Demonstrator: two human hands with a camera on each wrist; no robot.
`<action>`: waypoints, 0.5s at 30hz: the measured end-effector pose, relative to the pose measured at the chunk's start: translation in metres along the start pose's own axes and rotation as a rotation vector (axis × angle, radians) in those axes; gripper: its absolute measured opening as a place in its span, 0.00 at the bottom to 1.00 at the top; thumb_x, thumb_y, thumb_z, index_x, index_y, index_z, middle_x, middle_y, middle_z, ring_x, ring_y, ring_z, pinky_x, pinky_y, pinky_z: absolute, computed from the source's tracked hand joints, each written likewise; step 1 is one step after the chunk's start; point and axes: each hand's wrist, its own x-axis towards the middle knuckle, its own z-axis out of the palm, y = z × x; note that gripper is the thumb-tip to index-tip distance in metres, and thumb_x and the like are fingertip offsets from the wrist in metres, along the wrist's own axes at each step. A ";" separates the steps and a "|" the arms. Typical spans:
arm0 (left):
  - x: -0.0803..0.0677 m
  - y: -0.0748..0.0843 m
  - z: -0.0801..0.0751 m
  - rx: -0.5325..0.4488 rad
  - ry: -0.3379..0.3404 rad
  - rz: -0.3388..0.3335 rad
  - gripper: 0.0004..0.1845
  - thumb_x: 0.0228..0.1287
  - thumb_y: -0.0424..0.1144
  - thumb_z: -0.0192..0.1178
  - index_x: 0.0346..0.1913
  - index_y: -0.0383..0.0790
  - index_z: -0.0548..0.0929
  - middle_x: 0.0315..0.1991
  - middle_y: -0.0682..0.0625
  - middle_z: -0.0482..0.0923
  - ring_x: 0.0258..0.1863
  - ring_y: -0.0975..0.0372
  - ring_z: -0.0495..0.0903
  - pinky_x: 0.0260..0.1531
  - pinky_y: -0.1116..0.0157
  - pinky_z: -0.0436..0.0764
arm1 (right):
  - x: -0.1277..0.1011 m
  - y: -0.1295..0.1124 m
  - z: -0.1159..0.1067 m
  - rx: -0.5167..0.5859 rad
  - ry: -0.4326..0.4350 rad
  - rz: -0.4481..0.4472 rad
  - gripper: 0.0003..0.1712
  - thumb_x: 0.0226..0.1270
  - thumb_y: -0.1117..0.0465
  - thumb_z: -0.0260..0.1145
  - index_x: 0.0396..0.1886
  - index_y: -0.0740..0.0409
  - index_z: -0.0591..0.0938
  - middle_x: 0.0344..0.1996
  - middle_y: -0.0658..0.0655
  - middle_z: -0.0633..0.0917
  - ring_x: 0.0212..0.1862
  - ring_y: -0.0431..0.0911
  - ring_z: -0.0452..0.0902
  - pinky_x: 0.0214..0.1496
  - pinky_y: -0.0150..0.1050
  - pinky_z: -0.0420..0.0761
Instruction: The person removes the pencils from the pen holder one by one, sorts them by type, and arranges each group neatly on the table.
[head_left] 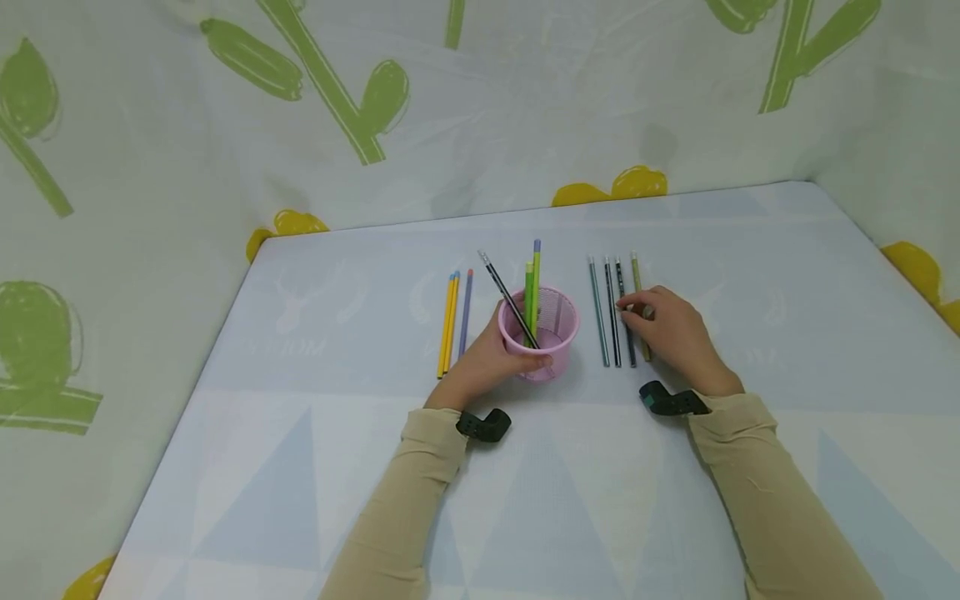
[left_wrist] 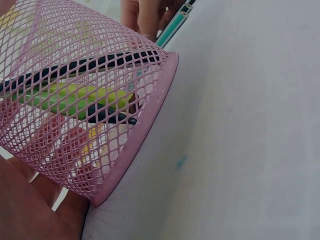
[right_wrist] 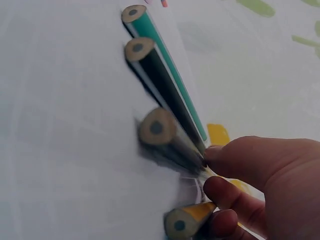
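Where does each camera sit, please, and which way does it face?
Head: above, looking forward and down at the table; both sleeves, left hand and right hand show.
Left wrist: low beside the cup; palm at the bottom edge.
Right wrist: low along the pencils; fingertips show.
Shared: the cup in head and left wrist.

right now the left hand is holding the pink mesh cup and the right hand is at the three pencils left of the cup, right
Not quite. The left hand does hold the pink mesh cup, but the right hand is at the row of four pencils to the right of the cup, as the head view shows. The three pencils left of it lie untouched.
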 end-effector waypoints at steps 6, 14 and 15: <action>0.000 -0.002 -0.001 -0.005 0.002 0.006 0.48 0.44 0.39 0.70 0.65 0.56 0.51 0.61 0.52 0.61 0.57 0.65 0.63 0.56 0.62 0.64 | 0.000 0.001 -0.001 0.106 0.000 0.088 0.15 0.66 0.55 0.52 0.46 0.56 0.78 0.35 0.57 0.76 0.33 0.49 0.68 0.29 0.40 0.68; 0.003 -0.008 -0.001 -0.004 0.002 0.006 0.48 0.43 0.41 0.70 0.64 0.61 0.51 0.60 0.53 0.62 0.57 0.65 0.63 0.55 0.60 0.64 | 0.000 0.004 -0.001 0.191 0.030 0.151 0.20 0.67 0.49 0.48 0.47 0.55 0.78 0.37 0.57 0.77 0.35 0.48 0.66 0.33 0.40 0.66; 0.003 -0.009 -0.001 -0.001 0.002 0.005 0.48 0.43 0.41 0.70 0.64 0.61 0.51 0.60 0.53 0.62 0.57 0.65 0.63 0.55 0.60 0.64 | 0.000 0.004 -0.001 0.200 0.032 0.153 0.20 0.67 0.49 0.48 0.47 0.55 0.78 0.38 0.58 0.77 0.35 0.48 0.66 0.33 0.40 0.66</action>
